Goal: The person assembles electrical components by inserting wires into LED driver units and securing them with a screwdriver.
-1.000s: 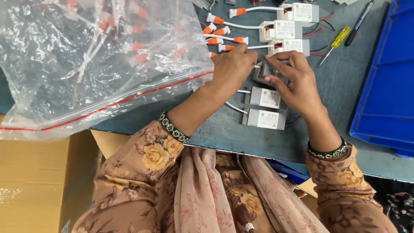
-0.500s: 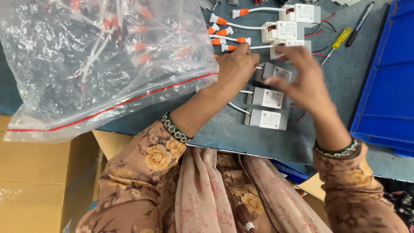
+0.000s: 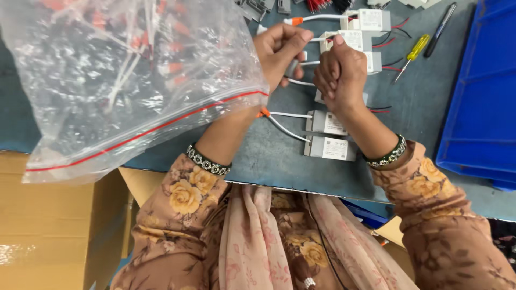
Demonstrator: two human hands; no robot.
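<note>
Fingers pinching a small grey driver box, both hands.
Left hand (image 3: 279, 51) and right hand (image 3: 339, 72) curl tight on the box (image 3: 293, 67); feels light, rigid; thin white lead (image 3: 301, 83) dangling below looks bendy, so I'd grip the casing.

A grey-blue worktable (image 3: 279, 161) fills the view, with a brown cardboard box (image 3: 54, 225) below its edge.

Bright, even overhead light; glare on the plastic bag (image 3: 129, 80); sharp focus.

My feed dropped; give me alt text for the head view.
Left hand and right hand meet over a grey table, working a white cable beside small grey box-shaped modules; a clear plastic bag lies left.
</note>
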